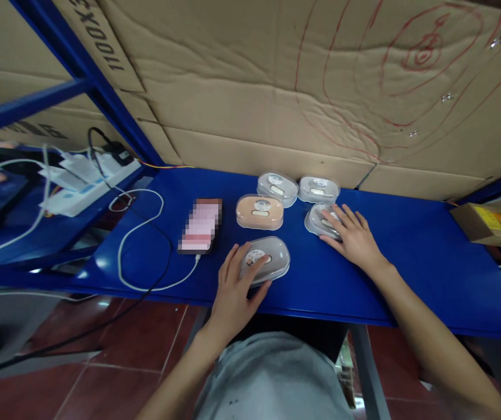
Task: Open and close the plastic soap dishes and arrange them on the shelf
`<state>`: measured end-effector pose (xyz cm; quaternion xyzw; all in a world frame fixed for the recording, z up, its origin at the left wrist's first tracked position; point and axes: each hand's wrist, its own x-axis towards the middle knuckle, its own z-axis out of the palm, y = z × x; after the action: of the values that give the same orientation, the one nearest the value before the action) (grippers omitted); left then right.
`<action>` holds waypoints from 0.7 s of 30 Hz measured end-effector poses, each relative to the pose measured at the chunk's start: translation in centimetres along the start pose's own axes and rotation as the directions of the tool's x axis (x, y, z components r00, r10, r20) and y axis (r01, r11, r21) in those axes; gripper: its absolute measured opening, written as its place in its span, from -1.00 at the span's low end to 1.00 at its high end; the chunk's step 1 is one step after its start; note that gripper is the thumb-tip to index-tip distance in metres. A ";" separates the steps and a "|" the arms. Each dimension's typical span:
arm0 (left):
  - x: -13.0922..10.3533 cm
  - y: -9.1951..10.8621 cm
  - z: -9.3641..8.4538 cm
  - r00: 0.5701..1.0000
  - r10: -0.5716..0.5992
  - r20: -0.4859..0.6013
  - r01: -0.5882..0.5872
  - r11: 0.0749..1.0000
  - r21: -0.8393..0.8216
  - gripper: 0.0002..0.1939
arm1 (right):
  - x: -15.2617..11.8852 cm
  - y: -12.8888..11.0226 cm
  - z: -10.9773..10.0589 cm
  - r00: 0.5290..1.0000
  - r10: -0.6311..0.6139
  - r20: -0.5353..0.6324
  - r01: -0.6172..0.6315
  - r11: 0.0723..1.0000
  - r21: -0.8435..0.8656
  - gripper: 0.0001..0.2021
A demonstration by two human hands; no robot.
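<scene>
My left hand [237, 286] curls round a grey oval clear-lidded case [279, 256] near the table's front edge, index finger on its top and thumb along its near side. My right hand [355, 236] lies over another grey oval case [314, 220] further back, its thumb at the near edge and its fingers hiding the right part. Between and behind them sit a peach oval case [250, 219] and two more grey cases, the left one [272, 182] and the right one [315, 185]. Round labels and small pale bars show through the lids.
A phone with a blurred screen [202, 224] lies left on the blue table [399, 280], plugged into a white cable [121, 256]. Power strips [84, 189] stand far left. A cardboard wall [233, 87] rises behind; a small cardboard box [486, 224] is at right.
</scene>
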<state>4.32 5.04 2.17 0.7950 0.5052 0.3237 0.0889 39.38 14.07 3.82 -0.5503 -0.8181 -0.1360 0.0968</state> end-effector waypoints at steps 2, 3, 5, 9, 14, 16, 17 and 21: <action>0.0 0.0 0.0 1.000 0.003 0.009 -0.003 1.000 -0.006 -0.48 | 0.1 1.8 0.3 0.999 0.031 -0.014 -0.031 0.999 -0.022 -0.37; -0.1 0.0 0.0 1.000 0.001 0.009 -0.001 1.000 -0.018 -0.48 | 0.1 2.7 0.3 0.999 0.050 -0.021 -0.051 0.998 -0.034 -0.35; -0.3 0.0 0.1 1.000 -0.029 -0.005 0.029 0.997 -0.076 -0.43 | 0.1 3.8 0.0 0.995 0.090 -0.038 -0.092 0.995 -0.050 -0.27; -0.7 0.1 0.2 0.993 -0.105 0.047 0.113 0.973 -0.202 -0.25 | -0.3 0.8 -1.7 0.996 0.086 -0.027 -0.085 0.996 0.038 -0.22; -0.7 -0.4 0.3 0.980 -0.138 0.141 0.155 0.981 -0.116 0.09 | -1.0 -9.0 -3.5 0.939 -0.321 0.120 0.210 0.815 0.540 -0.07; -0.7 -0.8 0.1 0.978 -0.107 0.178 0.127 0.986 -0.105 0.12 | -1.1 -11.4 -3.6 0.915 -0.390 0.101 0.248 0.743 0.622 -0.11; -0.8 -1.0 -0.1 0.976 -0.111 0.188 0.135 0.983 -0.121 0.12 | -1.1 -12.1 -3.6 0.917 -0.389 0.088 0.244 0.724 0.646 -0.17; -1.3 -1.3 -1.3 0.942 -0.259 0.214 0.311 0.914 -0.262 0.14 | -0.6 -12.0 -3.6 0.932 -0.357 0.061 0.190 0.626 0.756 -0.25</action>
<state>2.20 4.25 2.05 0.7160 0.5526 0.3073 0.2958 28.49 8.02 5.68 -0.3429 -0.8819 0.2512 0.2041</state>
